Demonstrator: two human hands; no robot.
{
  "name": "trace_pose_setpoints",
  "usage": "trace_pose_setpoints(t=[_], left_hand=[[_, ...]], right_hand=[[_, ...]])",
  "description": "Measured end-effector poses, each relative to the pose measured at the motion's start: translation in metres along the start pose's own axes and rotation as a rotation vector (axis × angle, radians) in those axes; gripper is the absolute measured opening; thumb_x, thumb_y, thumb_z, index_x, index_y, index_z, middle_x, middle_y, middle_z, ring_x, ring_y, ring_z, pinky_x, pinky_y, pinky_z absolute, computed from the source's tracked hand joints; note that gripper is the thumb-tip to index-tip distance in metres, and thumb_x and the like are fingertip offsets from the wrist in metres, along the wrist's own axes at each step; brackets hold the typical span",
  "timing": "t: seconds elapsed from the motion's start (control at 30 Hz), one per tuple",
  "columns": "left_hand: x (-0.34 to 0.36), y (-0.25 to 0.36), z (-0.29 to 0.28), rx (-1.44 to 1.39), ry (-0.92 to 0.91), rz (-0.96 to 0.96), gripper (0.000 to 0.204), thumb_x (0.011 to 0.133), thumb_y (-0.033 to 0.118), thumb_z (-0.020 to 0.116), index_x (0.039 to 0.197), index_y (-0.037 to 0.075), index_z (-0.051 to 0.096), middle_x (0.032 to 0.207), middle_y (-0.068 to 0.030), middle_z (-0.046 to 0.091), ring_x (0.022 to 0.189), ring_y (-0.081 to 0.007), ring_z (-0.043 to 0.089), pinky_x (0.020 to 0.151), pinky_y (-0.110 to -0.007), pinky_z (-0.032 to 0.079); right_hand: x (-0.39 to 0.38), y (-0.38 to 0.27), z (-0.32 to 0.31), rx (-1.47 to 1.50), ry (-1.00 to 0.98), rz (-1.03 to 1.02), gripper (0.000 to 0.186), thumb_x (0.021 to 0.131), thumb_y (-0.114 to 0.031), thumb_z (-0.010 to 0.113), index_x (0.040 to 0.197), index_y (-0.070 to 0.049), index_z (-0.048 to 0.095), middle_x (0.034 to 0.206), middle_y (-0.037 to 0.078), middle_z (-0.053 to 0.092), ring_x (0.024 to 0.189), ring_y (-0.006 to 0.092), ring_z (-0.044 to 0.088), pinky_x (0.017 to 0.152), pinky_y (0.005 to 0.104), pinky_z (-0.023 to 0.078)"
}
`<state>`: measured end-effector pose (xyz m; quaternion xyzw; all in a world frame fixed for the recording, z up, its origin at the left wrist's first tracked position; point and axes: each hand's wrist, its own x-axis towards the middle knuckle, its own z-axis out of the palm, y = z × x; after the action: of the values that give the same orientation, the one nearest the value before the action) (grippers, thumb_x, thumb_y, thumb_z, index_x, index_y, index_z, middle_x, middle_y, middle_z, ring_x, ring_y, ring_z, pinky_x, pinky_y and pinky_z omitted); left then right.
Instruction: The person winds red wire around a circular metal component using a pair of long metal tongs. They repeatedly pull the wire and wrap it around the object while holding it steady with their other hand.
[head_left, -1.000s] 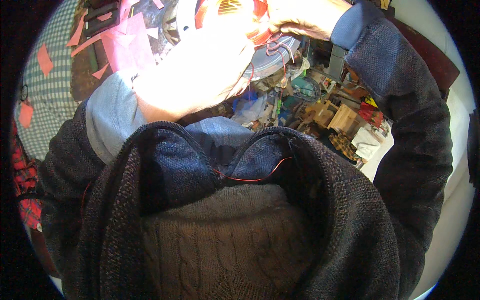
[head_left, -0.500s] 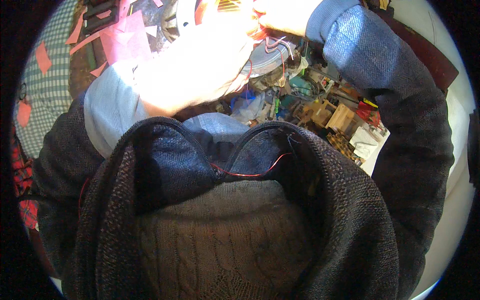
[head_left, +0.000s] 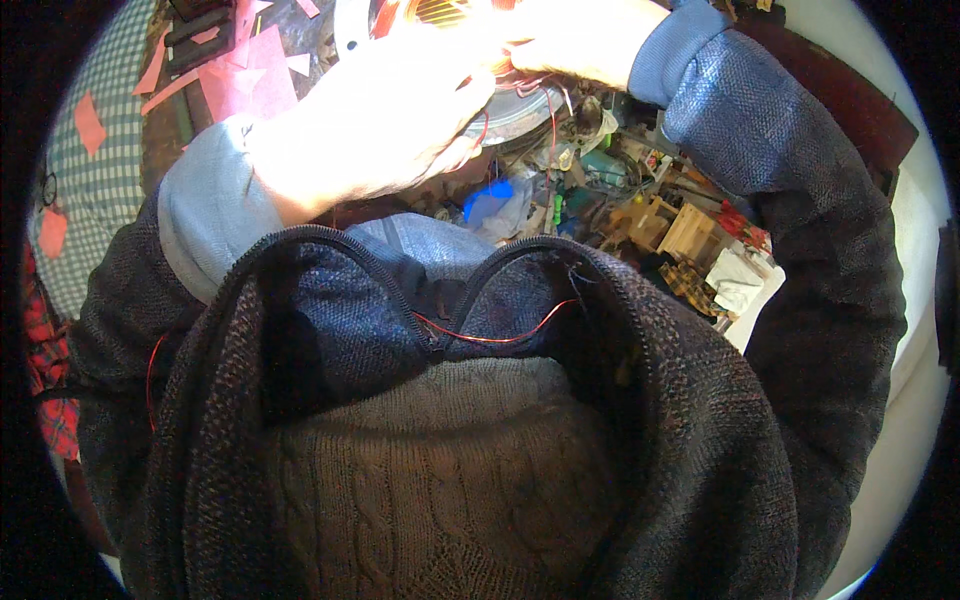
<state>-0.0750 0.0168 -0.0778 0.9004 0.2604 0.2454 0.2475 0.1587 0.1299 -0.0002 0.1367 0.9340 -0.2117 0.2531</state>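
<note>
Both hands are raised at the top of the view, brightly lit and partly washed out. My left hand [head_left: 390, 120] is curled around a round coil of copper-coloured wire [head_left: 440, 12], of which only the top edge shows. My right hand [head_left: 580, 40] meets it from the right, fingers pinched at the coil where thin red wire [head_left: 550, 110] loops down. A grey disc [head_left: 525, 105] lies just below the hands. Another strand of red wire [head_left: 490, 338] lies across my jacket collar.
Below the hands a cluttered workbench holds small wooden boxes [head_left: 690, 235], a blue object [head_left: 490, 200], green parts and scraps. Pink paper pieces [head_left: 240, 80] lie on a dark surface at the upper left, beside checked cloth [head_left: 95, 180]. My dark jacket fills the lower view.
My right hand and forearm have shifted left toward the left hand. Both hands stay at the coil, and the hanging red wire loop has become more visible.
</note>
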Motion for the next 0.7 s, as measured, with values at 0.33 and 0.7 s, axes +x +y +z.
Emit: trace_pose_setpoints(t=[0.33, 0.7], left_hand=[[0.003, 0.003, -0.002, 0.012, -0.031, -0.010, 0.055, 0.090, 0.028, 0.070, 0.138, 0.004, 0.057, 0.121, -0.0152, 0.062, 0.109, -0.0342, 0.061, 0.096, -0.045, 0.051], [-0.001, -0.002, -0.005, 0.047, -0.153, 0.014, 0.058, 0.089, 0.028, 0.070, 0.138, 0.001, 0.055, 0.131, -0.0161, 0.061, 0.113, -0.0337, 0.060, 0.099, -0.045, 0.049]], right_hand=[[0.010, 0.004, 0.005, -0.276, -0.078, -0.113, 0.023, 0.095, -0.020, 0.056, 0.105, -0.014, 0.075, 0.093, 0.007, 0.075, 0.081, 0.0273, 0.070, 0.076, 0.0394, 0.056], [-0.003, -0.001, 0.007, -0.046, 0.150, -0.150, 0.025, 0.098, -0.021, 0.056, 0.113, -0.015, 0.074, 0.092, 0.012, 0.073, 0.083, 0.0288, 0.069, 0.078, 0.0407, 0.056]])
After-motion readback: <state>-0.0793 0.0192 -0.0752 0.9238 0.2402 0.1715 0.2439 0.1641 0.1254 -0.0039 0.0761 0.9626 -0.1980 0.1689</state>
